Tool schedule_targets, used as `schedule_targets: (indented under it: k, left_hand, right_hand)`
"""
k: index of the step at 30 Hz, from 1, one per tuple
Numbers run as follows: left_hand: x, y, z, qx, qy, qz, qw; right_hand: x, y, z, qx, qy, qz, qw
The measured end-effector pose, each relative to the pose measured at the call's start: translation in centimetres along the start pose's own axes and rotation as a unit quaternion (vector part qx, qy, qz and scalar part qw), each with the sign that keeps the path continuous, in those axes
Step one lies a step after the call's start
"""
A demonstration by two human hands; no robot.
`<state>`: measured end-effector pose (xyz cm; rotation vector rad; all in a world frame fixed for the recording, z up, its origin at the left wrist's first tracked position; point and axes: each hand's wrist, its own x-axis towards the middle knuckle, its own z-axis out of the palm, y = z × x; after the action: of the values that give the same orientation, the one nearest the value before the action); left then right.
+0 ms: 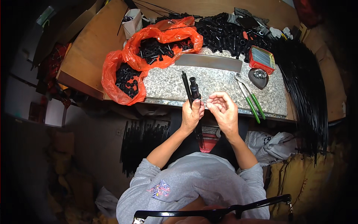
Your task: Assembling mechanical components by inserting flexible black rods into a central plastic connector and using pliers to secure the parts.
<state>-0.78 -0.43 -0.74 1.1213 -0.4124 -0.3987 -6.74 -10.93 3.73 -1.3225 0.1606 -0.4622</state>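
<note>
My left hand (191, 115) is closed around a bundle of slim black rods (186, 86) and a black plastic tube-shaped part (193, 88) with a wider collar. The bundle stands nearly upright over the bench's front edge, its lower ends hanging between my legs. Just to the right, my right hand (225, 114) pinches thumb and forefinger together close to the collar. A thin pale line shows between the two hands, too fine to name. Green-handled pliers (250, 99) lie on the stone-topped bench (164, 84) to the right of my hands.
Two red plastic bags (108, 80) of small black parts stand at the left. A flat metal strip (209, 62), a red tin (269, 67) of thin wire pieces and a dark dish (258, 80) lie on the bench. Black tubes (220, 35) are heaped behind; long black rods (309, 89) hang over the right edge.
</note>
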Motion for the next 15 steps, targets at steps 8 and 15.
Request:
schedule_targets:
  k: [8,15]
  left_hand:
    - [-0.15,-0.52,-0.38,0.013,0.016,0.023,1.000]
    - [-0.39,-0.08,-0.47,-0.010,-0.012,0.001,1.000]
  right_hand:
    - [-0.18,-0.10,0.52,-0.318,0.027,-0.299,0.899]
    - [0.04,0.13,-0.38,-0.020,-0.012,-0.012,1.000]
